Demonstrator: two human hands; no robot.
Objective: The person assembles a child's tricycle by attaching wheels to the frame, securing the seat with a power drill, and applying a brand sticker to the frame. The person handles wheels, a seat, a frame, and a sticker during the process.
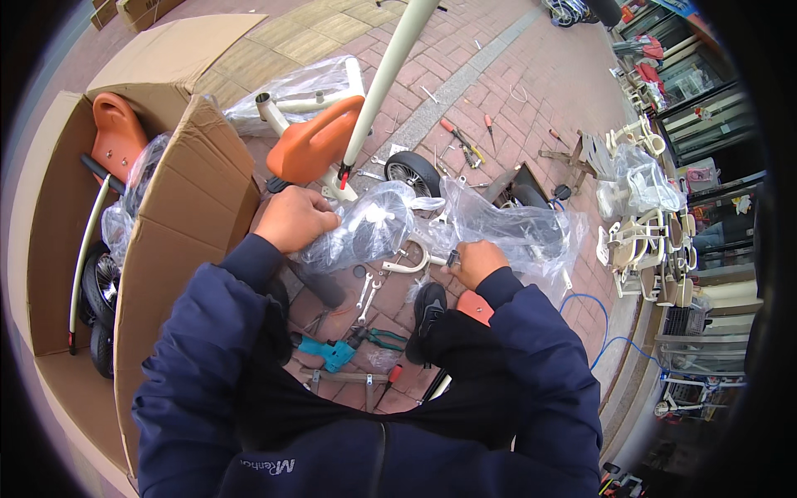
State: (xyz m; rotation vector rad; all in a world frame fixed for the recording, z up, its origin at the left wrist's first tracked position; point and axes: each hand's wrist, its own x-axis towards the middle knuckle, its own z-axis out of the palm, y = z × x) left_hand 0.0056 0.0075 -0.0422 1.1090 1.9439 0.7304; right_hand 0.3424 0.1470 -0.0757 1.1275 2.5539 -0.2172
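My left hand is closed, its fingertips pinching the edge of a clear plastic bag with a wheel-like round part inside. Just beyond it stand an orange seat and a cream frame tube slanting upward. My right hand is closed on a small dark metal piece, whose kind I cannot make out. Beside that piece lies a cream U-shaped fork. Another plastic sheet spreads past my right hand, over dark parts. A black-tyred wheel lies farther off.
An open cardboard box with an orange seat and wheels stands at left. Between my feet lie a teal power drill, wrenches and pliers. Screwdrivers lie beyond. Cream parts are piled at right, near a blue hose.
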